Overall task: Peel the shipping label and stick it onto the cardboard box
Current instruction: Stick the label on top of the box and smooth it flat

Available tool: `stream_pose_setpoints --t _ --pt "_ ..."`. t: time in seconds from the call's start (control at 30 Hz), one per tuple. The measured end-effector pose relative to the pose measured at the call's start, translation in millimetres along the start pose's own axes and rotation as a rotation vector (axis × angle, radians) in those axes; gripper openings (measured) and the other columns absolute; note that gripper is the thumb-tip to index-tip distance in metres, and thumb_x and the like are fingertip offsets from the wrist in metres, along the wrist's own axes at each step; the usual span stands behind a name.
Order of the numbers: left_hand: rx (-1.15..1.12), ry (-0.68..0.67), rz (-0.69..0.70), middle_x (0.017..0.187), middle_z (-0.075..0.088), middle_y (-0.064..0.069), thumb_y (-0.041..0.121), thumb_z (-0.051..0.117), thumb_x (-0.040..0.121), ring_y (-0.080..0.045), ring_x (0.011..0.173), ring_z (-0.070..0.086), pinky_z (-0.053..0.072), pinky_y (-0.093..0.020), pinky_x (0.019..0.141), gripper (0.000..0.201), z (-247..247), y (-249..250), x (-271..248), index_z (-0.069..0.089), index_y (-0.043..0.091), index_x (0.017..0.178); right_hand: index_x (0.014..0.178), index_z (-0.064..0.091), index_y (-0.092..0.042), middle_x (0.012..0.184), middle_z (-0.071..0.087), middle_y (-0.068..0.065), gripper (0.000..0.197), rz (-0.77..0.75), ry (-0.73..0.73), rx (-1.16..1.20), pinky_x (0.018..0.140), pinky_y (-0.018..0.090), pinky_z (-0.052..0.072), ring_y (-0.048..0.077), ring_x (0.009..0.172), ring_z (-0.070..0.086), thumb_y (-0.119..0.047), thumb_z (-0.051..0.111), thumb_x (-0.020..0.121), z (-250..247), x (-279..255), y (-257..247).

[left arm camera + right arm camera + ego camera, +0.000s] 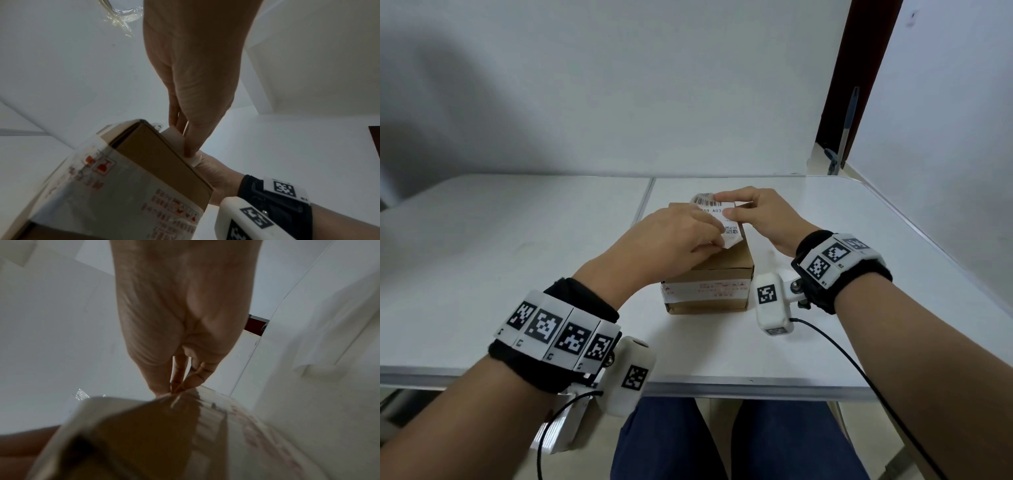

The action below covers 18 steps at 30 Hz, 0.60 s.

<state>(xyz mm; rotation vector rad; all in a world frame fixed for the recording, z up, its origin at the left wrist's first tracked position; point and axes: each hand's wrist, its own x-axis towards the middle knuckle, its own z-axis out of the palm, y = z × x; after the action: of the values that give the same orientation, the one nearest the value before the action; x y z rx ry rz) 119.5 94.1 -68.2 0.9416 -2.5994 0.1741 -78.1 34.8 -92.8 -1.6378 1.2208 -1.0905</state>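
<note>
A brown cardboard box (717,265) with a printed tape band across its front stands mid-table. The white shipping label (714,209), barcode at its far end, lies over the box top, its near corner lifted. My left hand (717,240) pinches that near corner. My right hand (722,204) pinches the label's far right part between thumb and forefinger. The left wrist view has the box (148,155) below my left hand (191,152), fingers on the label's pale underside (173,134). The right wrist view shows fingertips (174,390) meeting at the box's (133,434) blurred top edge.
The white table (517,240) has a seam (645,202) left of the box and a front edge (722,387) near my legs. The wall is close behind. A dark door frame (856,78) and a blue-handled tool (849,130) stand at the back right. Wrist camera cables hang off the front.
</note>
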Motion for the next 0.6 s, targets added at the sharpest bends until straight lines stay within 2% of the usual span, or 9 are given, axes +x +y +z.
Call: stream_pose_setpoints --t 0.07,0.1,0.23,0.3,0.4,0.6 --pt "0.026 -0.081 -0.066 0.106 0.071 0.007 0.030 0.050 0.094 -0.021 0.097 0.064 0.051 -0.038 0.079 0.022 1.5 0.2 -1.8 0.069 0.024 0.103 0.114 0.071 -0.018 0.120 0.066 0.006 0.031 -0.001 -0.004 -0.011 0.091 0.026 0.050 0.018 0.098 0.063 -0.006 0.067 0.085 1.8 0.3 1.8" --pt "0.050 -0.110 -0.096 0.103 0.070 0.007 0.031 0.046 0.096 -0.022 0.092 0.063 0.050 -0.038 0.076 0.023 1.7 0.7 -2.1 0.066 0.025 0.106 0.113 0.071 -0.019 0.116 0.067 0.006 0.031 0.001 -0.002 -0.013 0.089 0.024 0.049 0.018 0.097 0.063 -0.006 0.067 0.085 2.6 0.5 2.4" --pt "0.064 -0.095 -0.147 0.084 0.062 0.001 0.033 0.039 0.100 -0.021 0.068 0.045 0.034 -0.030 0.062 0.024 2.3 5.1 -3.4 0.058 0.020 0.108 0.117 0.069 -0.014 0.090 0.065 -0.006 0.033 0.012 0.011 -0.025 0.078 0.016 0.047 0.008 0.083 0.062 -0.004 0.066 0.086 3.8 -1.4 1.2" --pt "0.031 -0.090 -0.138 0.087 0.064 -0.001 0.033 0.039 0.099 -0.022 0.067 0.047 0.038 -0.033 0.061 0.023 5.1 4.8 -3.8 0.056 0.019 0.106 0.118 0.069 -0.013 0.085 0.067 -0.006 0.033 0.016 0.022 -0.022 0.081 0.018 0.048 0.007 0.080 0.063 -0.004 0.066 0.086 3.1 -2.1 0.3" --pt "-0.010 -0.098 -0.134 0.093 0.068 -0.003 0.033 0.042 0.098 -0.027 0.073 0.058 0.048 -0.041 0.066 0.019 9.8 2.6 -4.3 0.056 0.020 0.102 0.116 0.070 -0.014 0.079 0.067 -0.005 0.033 0.020 0.028 -0.037 0.080 0.017 0.047 0.006 0.074 0.063 -0.002 0.065 0.086 2.4 -2.1 -0.8" --pt "-0.023 -0.078 -0.133 0.089 0.069 -0.005 0.029 0.044 0.098 -0.028 0.074 0.059 0.047 -0.040 0.065 0.019 11.4 5.8 -4.0 0.057 0.016 0.101 0.113 0.071 -0.017 0.079 0.057 0.010 0.031 0.025 0.009 -0.091 0.078 0.025 0.044 0.015 0.074 0.053 -0.003 0.065 0.086 3.3 -2.3 0.0"
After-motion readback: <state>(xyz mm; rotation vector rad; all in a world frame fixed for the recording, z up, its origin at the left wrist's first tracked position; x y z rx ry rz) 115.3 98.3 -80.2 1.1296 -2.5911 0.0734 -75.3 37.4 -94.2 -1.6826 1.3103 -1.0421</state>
